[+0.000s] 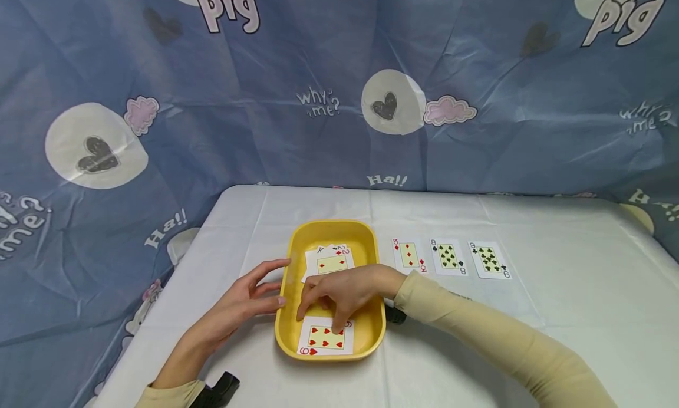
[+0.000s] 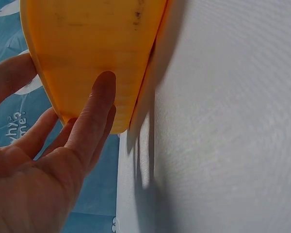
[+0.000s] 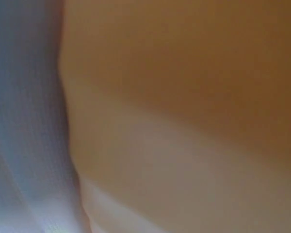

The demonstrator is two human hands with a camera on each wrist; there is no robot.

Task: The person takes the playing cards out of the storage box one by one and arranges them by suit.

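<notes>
A yellow plastic tray stands on the table. My right hand reaches into it from the right, thumb and index finger spread apart with bent fingers. Its thumb rests on a six of hearts card in the near end, and the index fingertip is right at the card's far left corner. Behind that hand lies a small pile of cards with a two of diamonds on top, partly covered by the hand. My left hand touches the tray's left side with extended fingers, seen closely in the left wrist view against the tray wall.
Right of the tray, a three of diamonds, an eight of spades and a nine of clubs lie face up in a row on the white tablecloth. A blue printed curtain hangs behind the table.
</notes>
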